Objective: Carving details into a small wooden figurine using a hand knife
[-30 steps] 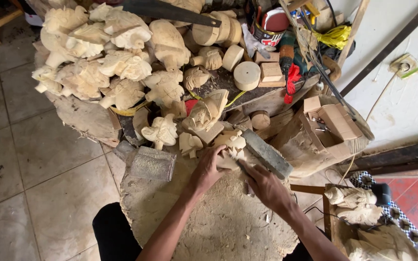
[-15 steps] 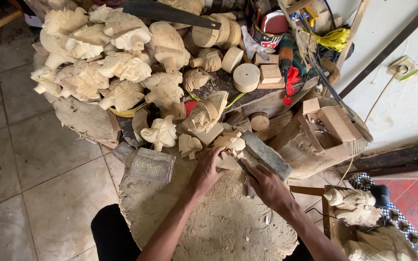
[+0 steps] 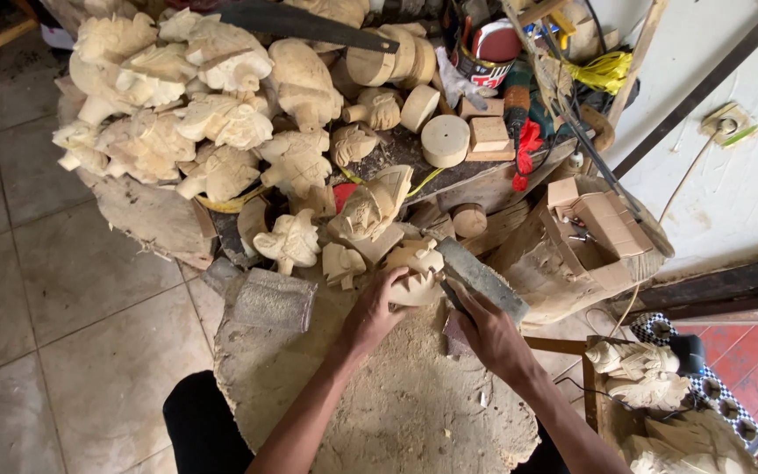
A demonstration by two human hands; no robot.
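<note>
Head view: your left hand [image 3: 377, 309] is wrapped around a pale wood carving [image 3: 416, 283], fingers clenched over its near side, pressing it down on the sawdust-covered wooden stump [image 3: 396, 421] that serves as your work surface. Your right hand [image 3: 489, 338] grips a flat grey-bladed tool [image 3: 482, 279], fingers closed round its lower end, with the blade lying just beside the carving on its right. The carving sits at the stump's far edge, about the middle of the frame. A grey rough block [image 3: 272, 300] lies on the stump to your left. Beyond it is a heap of unfinished pale carvings [image 3: 195, 114], round wood discs [image 3: 445, 140], a handsaw [image 3: 309, 25] and a tin can [image 3: 489, 53]. A cardboard box [image 3: 603, 224] sits at right, with more carvings [image 3: 638, 373] near it. The floor is grey tile [image 3: 54, 307] at left and red tile [image 3: 747, 360] at right. The white wall [image 3: 747, 175] carries a socket [image 3: 723, 121].
</note>
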